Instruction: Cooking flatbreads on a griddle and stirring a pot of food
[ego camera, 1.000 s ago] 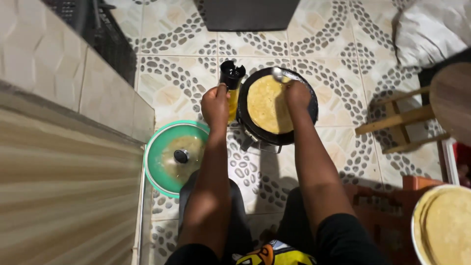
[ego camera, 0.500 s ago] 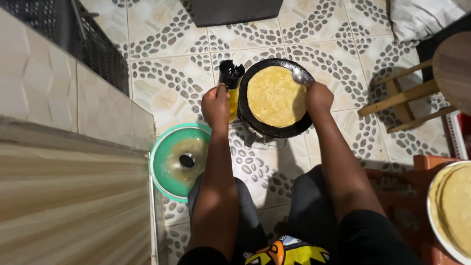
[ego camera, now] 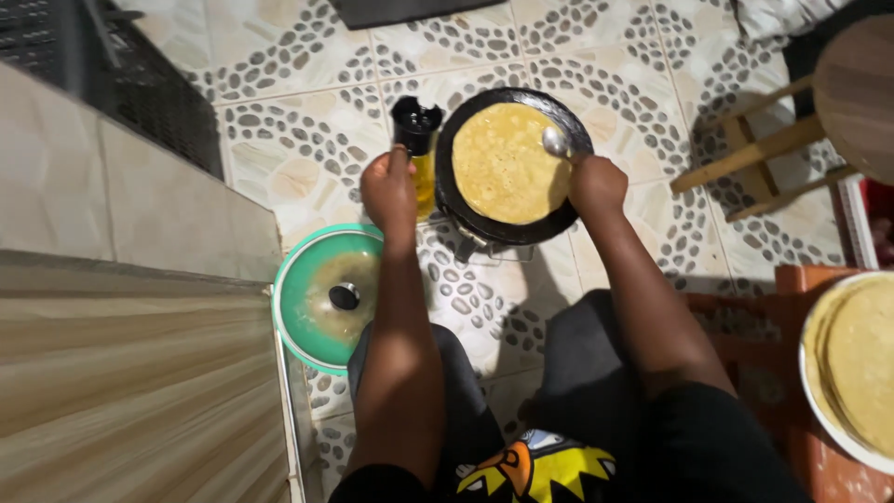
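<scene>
Warm, fairly dim indoor light falls from above, brightest on the pebble-patterned tiled floor (ego camera: 307,158) near the top edge, while the lower part sinks into shadow around the dark clothing. A soft shadow pools on the floor beneath the round black pan (ego camera: 507,228), and a small glare spot sits on the metal spoon bowl (ego camera: 555,141). The striped beige surface (ego camera: 121,401) at the lower left corner is near the lens and blurred, with straight lines bowing toward the edges.

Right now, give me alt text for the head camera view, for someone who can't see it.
Seen from above, a person holds a spoon in the right hand over a round yellow flatbread in a black pan on a patterned tile floor. The left hand grips an oil bottle beside the pan. A green lid lies to the left, and a plate of flatbreads sits at the right edge.
</scene>
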